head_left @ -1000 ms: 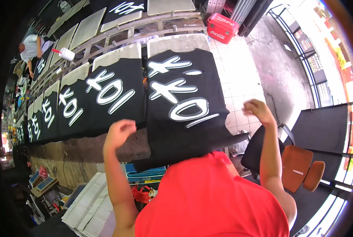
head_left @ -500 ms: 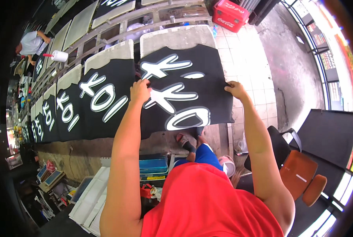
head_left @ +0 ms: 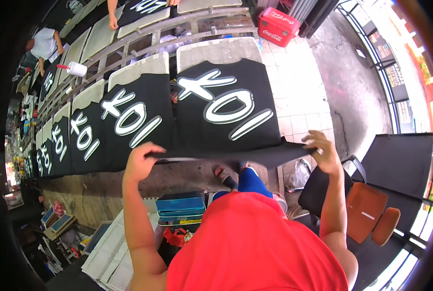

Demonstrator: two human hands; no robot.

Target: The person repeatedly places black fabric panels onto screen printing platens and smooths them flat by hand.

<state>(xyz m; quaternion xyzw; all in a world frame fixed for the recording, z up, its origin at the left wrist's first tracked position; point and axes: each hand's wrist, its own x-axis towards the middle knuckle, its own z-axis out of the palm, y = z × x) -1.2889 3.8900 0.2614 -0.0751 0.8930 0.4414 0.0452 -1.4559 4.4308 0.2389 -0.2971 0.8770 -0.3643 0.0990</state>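
A strip of black cloth (head_left: 255, 156) stretches between my two hands along the near edge of the rightmost board, blurred in the middle. My left hand (head_left: 142, 162) pinches its left end. My right hand (head_left: 325, 153) grips the right end, fingers bent around the edge. Just beyond lies a black shirt panel (head_left: 192, 126) with large white lettering outlined in grey, flat on a pale board (head_left: 216, 47). Whether the held cloth joins this panel cannot be made out. To the left, another printed black panel (head_left: 153, 97) lies on its own board.
Several more printed panels run down the row at left. A white tub (head_left: 76, 69) stands on the wooden rack behind. Other people work across it, one hand (head_left: 113, 23) showing. A red cooler (head_left: 277, 27) sits far right; an orange-brown chair (head_left: 366, 212) stands near right.
Both hands have come toward me and spread apart, drawing the black cloth to the near edge. The print beneath now shows whole. Another person's arms have appeared at the top.
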